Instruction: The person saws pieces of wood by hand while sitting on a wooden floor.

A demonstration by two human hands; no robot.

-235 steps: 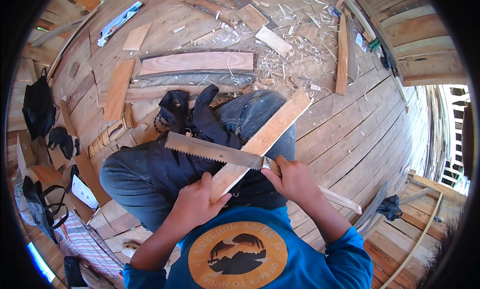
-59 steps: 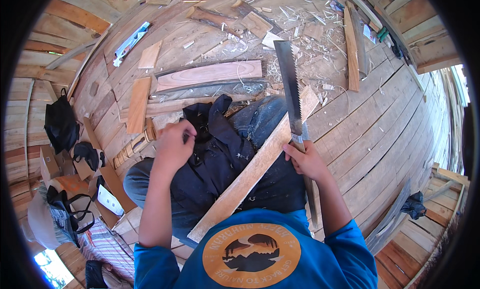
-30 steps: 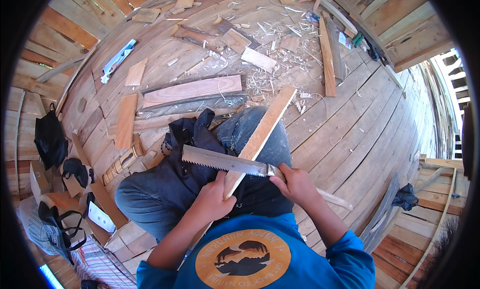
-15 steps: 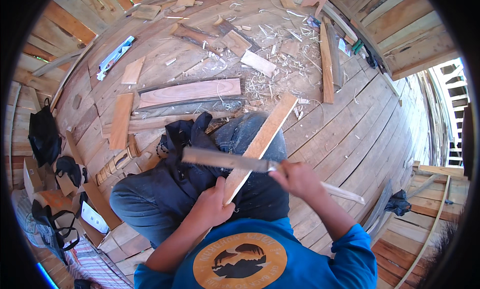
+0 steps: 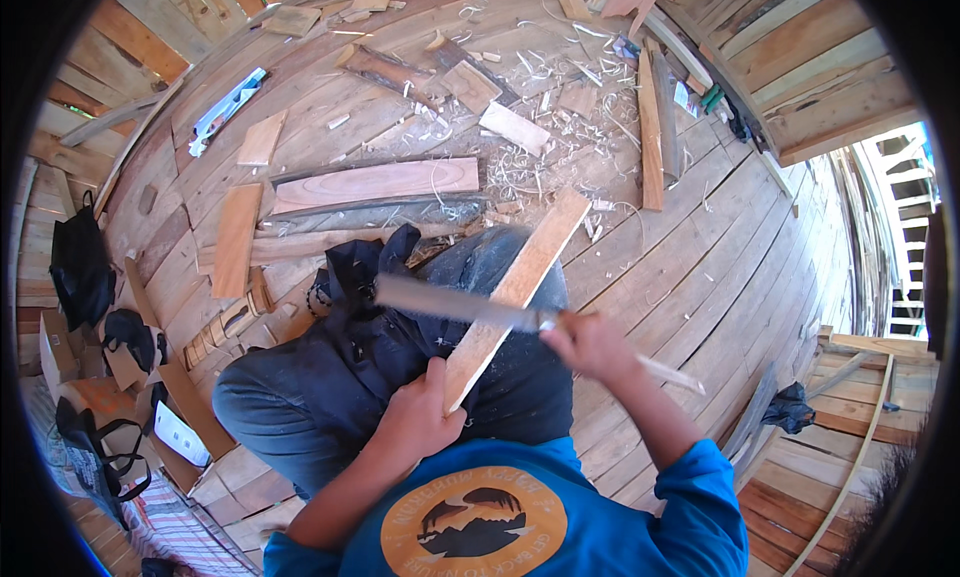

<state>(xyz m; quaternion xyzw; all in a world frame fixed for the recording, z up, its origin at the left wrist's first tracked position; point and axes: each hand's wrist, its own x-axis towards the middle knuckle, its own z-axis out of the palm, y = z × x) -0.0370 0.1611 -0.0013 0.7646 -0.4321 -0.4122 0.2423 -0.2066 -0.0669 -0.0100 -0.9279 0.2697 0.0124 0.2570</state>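
My left hand (image 5: 422,417) is closed round the lower end of a flat, pale wooden strip (image 5: 540,252). The strip slants up and to the right across my thigh, its far end beyond my knee. In my right hand (image 5: 592,344) is a long-handled knife, gripped where the handle meets the blade. Its broad blade (image 5: 430,299) reaches left across the strip, slightly blurred; whether its edge touches the wood I cannot tell. The slim, pale handle (image 5: 675,375) sticks out behind my right hand. A dark cloth (image 5: 370,287) lies over my lap beneath the blade.
Curled shavings (image 5: 520,172) litter the plank floor past my knees. A pinkish board (image 5: 380,184), a short board (image 5: 237,239) and wood blocks (image 5: 390,69) lie ahead. Long planks (image 5: 651,127) rest at far right. Bags and cardboard boxes (image 5: 190,407) crowd the left.
The knife and my right hand have moved slightly up and away from my body, and the blade tilts a bit more. My left hand still holds the strip in nearly the same place.
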